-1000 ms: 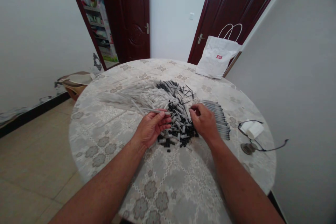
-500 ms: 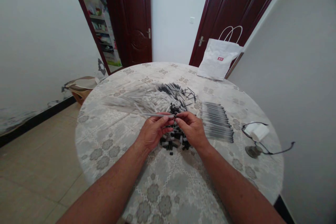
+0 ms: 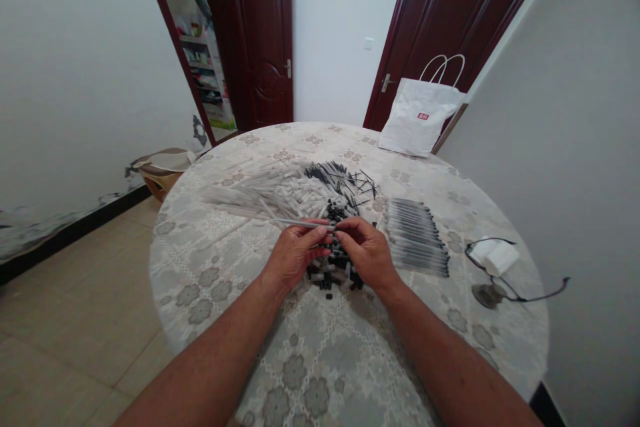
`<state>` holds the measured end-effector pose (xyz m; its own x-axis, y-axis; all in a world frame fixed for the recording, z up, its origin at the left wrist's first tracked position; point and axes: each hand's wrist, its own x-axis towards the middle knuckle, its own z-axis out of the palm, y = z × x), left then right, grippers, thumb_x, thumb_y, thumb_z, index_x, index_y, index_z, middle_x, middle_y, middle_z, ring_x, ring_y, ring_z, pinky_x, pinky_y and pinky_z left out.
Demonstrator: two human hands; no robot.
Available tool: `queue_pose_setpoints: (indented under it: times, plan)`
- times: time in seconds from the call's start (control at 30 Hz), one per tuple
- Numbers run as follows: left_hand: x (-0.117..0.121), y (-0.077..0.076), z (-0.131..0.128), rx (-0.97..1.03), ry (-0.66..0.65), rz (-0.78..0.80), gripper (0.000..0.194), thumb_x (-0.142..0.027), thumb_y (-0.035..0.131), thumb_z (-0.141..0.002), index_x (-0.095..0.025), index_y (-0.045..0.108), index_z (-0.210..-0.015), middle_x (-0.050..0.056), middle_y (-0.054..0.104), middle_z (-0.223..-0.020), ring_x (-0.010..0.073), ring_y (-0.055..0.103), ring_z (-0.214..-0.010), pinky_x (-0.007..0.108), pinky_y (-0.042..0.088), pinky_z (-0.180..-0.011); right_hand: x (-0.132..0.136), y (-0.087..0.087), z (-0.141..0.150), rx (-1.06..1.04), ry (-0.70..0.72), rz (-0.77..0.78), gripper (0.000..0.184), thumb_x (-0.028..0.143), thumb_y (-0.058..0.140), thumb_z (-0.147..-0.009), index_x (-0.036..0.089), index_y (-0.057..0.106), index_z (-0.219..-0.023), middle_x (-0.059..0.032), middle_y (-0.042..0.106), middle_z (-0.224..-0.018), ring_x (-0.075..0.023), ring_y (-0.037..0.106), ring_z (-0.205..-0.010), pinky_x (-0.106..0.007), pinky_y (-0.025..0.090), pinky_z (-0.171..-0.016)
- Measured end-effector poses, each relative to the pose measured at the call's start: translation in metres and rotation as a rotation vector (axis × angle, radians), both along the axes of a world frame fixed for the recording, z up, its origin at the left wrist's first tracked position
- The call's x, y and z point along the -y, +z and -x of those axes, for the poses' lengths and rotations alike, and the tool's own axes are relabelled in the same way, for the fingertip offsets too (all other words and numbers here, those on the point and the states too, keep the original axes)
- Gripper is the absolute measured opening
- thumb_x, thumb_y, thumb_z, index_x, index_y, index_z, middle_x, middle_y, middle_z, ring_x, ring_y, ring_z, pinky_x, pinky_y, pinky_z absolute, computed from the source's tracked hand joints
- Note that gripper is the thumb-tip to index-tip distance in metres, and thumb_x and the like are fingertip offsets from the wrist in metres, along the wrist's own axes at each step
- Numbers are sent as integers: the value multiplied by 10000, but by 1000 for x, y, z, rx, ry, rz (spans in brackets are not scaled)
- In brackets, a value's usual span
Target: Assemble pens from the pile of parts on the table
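My left hand (image 3: 291,255) is closed around a slim, pale pen barrel (image 3: 293,221), which points to the left. At the barrel's right end, my right hand (image 3: 369,252) pinches with thumb and forefinger; whatever small piece sits between them is hidden. Both hands meet above a heap of small black and grey pen parts (image 3: 329,278). Just beyond lie short white pieces (image 3: 305,195), long clear tubes (image 3: 237,195) and thin dark sticks (image 3: 327,175). A neat row of dark-tipped clear pens (image 3: 417,237) lies to the right of my right hand.
The round table wears a patterned cloth (image 3: 210,340). Eyeglasses (image 3: 523,299), a white folded wad (image 3: 495,257) and a dark round object (image 3: 486,295) lie at the right. A white paper bag (image 3: 420,117) stands at the far right edge.
The camera view has tilted up a little, so the scene sits slightly lower and further right. Both hands stay together at the barrel's end, with the barrel tilted slightly more.
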<state>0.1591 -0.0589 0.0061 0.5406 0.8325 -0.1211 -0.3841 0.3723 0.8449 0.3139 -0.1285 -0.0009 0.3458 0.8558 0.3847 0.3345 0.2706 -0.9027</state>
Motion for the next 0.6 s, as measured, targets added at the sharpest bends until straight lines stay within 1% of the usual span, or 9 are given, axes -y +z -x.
queue_pose_setpoints:
  times: [0.1, 0.2, 0.3, 0.37, 0.5, 0.53, 0.6]
  plan:
    - [0, -1, 0, -16, 5, -7, 331, -311, 896, -717, -130, 773, -965, 74, 746, -869, 164, 697, -762, 260, 610, -601, 0, -1, -1, 72, -8, -19, 123, 311, 679, -904, 221, 717, -980, -24, 727, -928, -177, 681, -832, -285, 533, -771]
    - [-1, -1, 0, -22, 10, -11, 341, -321, 904, -703, -127, 774, -951, 81, 746, -871, 165, 694, -753, 264, 605, -603, 0, -3, -1, 101, -22, 2, 151, 334, 667, -924, 223, 714, -1014, -27, 732, -943, -184, 680, -843, -288, 529, -784]
    - [0, -1, 0, -22, 2, -24, 334, -326, 900, -706, -129, 775, -945, 77, 745, -857, 157, 686, -739, 261, 600, -612, 1, -4, -3, 183, -32, 23, 183, 373, 624, -963, 224, 709, -1027, -31, 732, -950, -189, 668, -846, -289, 507, -782]
    - [1, -2, -1, -23, -8, -39, 330, -324, 893, -715, -131, 777, -957, 71, 743, -841, 153, 681, -735, 261, 598, -619, 2, -3, -4, 247, -46, 51, 222, 409, 578, -993, 223, 699, -986, -29, 719, -901, -190, 648, -813, -290, 484, -754]
    - [5, -1, -2, -34, -20, -44, 329, -305, 897, -697, -134, 779, -952, 65, 746, -830, 155, 672, -720, 268, 595, -611, 6, -2, -4, 337, -55, 98, 384, 455, 451, -1051, 222, 622, -798, -13, 644, -748, -179, 593, -712, -291, 435, -683]
    - [5, -1, -2, -34, -18, -40, 334, -306, 900, -688, -134, 779, -948, 64, 745, -830, 155, 669, -714, 270, 594, -605, 7, -3, -4, 342, -52, 100, 407, 456, 424, -1060, 223, 606, -781, -11, 632, -736, -178, 586, -701, -292, 431, -676]
    - [6, 0, -1, -28, -12, -35, 346, -322, 902, -684, -137, 781, -950, 60, 742, -834, 154, 662, -707, 273, 591, -599, 8, -3, -3, 329, -42, 86, 364, 444, 412, -1065, 224, 623, -866, -14, 647, -779, -181, 599, -722, -294, 444, -689]
